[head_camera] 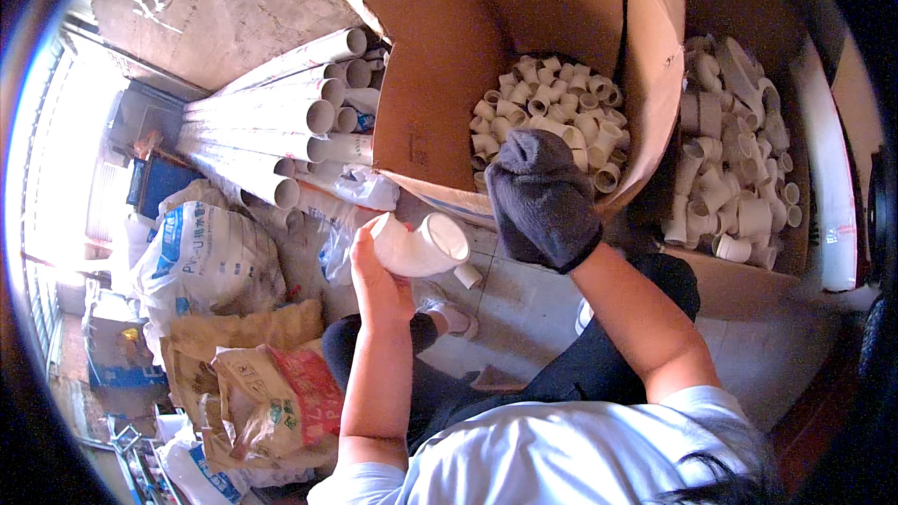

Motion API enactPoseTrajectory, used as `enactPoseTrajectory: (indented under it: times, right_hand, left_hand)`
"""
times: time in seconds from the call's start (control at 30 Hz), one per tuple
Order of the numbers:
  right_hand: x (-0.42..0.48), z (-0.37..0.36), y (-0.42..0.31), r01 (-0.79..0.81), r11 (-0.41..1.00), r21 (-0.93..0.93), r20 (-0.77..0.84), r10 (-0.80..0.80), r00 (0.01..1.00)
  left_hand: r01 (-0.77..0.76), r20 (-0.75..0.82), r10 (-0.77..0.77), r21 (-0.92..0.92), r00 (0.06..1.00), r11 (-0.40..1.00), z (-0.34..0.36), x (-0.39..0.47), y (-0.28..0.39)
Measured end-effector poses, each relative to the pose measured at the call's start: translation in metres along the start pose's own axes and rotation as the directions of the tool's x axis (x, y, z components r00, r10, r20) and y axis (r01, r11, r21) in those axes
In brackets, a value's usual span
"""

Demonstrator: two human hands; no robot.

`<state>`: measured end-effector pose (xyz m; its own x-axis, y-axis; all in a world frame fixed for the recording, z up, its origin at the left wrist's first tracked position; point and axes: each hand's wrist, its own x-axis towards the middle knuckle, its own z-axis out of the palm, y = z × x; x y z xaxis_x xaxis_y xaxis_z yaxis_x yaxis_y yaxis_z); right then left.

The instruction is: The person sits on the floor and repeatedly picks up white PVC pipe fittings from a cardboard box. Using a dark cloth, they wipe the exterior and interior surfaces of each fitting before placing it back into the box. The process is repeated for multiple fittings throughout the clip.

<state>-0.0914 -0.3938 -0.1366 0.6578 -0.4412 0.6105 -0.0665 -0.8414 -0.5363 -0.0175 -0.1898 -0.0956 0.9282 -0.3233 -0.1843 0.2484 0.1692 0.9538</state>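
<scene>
My left hand [379,284] grips a white plastic pipe elbow [414,252] by one end. Its round open mouth faces right, and my fingers are partly hidden behind it. To the right, a dark grey cloth [540,203] covers my right hand beyond the wrist [593,268]; the fingers are hidden, and whether the cloth is worn or bunched in the hand is unclear. Cloth and elbow are apart. Just beyond the cloth is a large cardboard box [438,105], with many small white pipe fittings [540,102] heaped inside.
Another carton at right holds larger fittings [736,182]. Long white pipes [280,116] lie stacked at left. Nearer are a printed plastic sack [217,252] and brown paper sacks [259,400]. A short white pipe piece [467,275] lies on the tiled floor [523,301] near my feet.
</scene>
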Motion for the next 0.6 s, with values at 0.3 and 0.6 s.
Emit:
enactPoseTrajectory:
  times: [0.3, 0.6]
  right_hand:
    - [0.008, -0.045, -0.038, 0.076, 0.996, -0.045, 0.130, -0.069, 0.989]
    - [-0.018, 0.000, -0.058, -0.043, 0.973, 0.225, -0.359, 0.124, 0.925]
  left_hand:
    - [0.067, 0.048, -0.064, -0.060, 0.997, 0.996, 0.003, -0.006, -0.005]
    - [-0.315, 0.078, 0.306, 0.292, 0.949, 0.903, 0.038, -0.034, -0.041]
